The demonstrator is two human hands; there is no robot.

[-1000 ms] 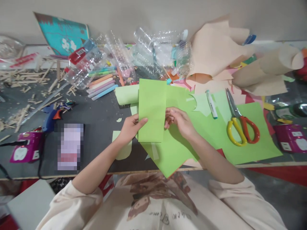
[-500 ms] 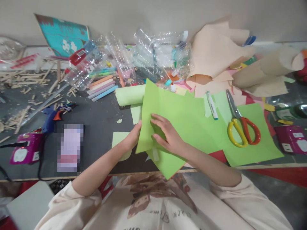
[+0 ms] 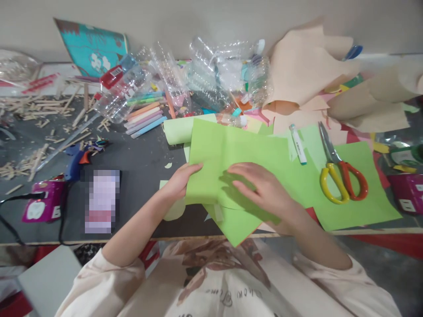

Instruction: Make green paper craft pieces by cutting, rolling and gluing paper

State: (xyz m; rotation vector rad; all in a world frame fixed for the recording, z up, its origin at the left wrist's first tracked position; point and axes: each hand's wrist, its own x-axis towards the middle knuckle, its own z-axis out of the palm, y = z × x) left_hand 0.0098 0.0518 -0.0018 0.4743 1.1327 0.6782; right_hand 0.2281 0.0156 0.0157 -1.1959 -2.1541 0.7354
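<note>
A bright green sheet of paper (image 3: 206,147) with an upright crease lies partly raised in front of me. My left hand (image 3: 181,179) pinches its left edge, thumb on top. Over the part right of the crease hovers my right hand (image 3: 262,187), fingers loosely extended and holding nothing; whether they touch the sheet I cannot tell. Beneath lies more green paper (image 3: 236,229), one corner pointing towards me. A rolled pale green sheet (image 3: 178,131) rests just behind the creased one.
To the right lie yellow-and-orange-handled scissors (image 3: 343,182) and a white marker (image 3: 298,145). A blurred phone (image 3: 102,200) and a blue glue gun (image 3: 74,163) are on the left. Clear plastic bottles (image 3: 211,75), chalk-like sticks (image 3: 145,119) and brown paper (image 3: 297,75) line the back.
The sheet's left part has swung down and leftward, so the fold is more opened out. My right hand has slid right, away from the crease, while my left hand keeps the edge.
</note>
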